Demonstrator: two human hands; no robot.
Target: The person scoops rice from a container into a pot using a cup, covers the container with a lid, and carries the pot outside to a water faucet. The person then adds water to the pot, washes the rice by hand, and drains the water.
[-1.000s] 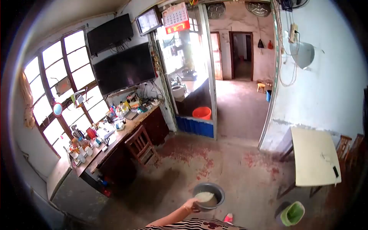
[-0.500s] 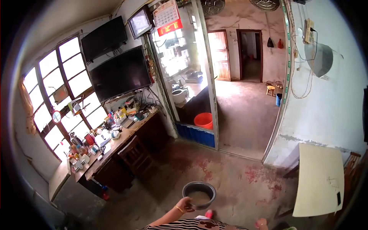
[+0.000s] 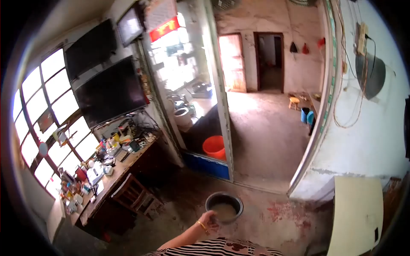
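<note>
Above the floor [image 3: 265, 230], the bowl [image 3: 224, 199] is held by its rim in the partly curled left hand [image 3: 208, 219], apparently being carried, with level support called for; the right hand's state cannot be told.

A: What kind of place can be recognised here?

B: A home is suggested, plainly furnished. Bottles and small household items are crowded on a worn wooden desk [image 3: 122, 164], and a large flat screen [image 3: 110, 93] is mounted above it.

A: Is that supported elsewhere?

B: A calendar [image 3: 160, 19] is hung by the glazed partition [image 3: 208, 72]. Beyond the opening, a low wooden stool [image 3: 294, 102] is seen on a bare floor [image 3: 267, 136], and bags [image 3: 305, 48] are hung on a stained wall [image 3: 292, 68].
</note>
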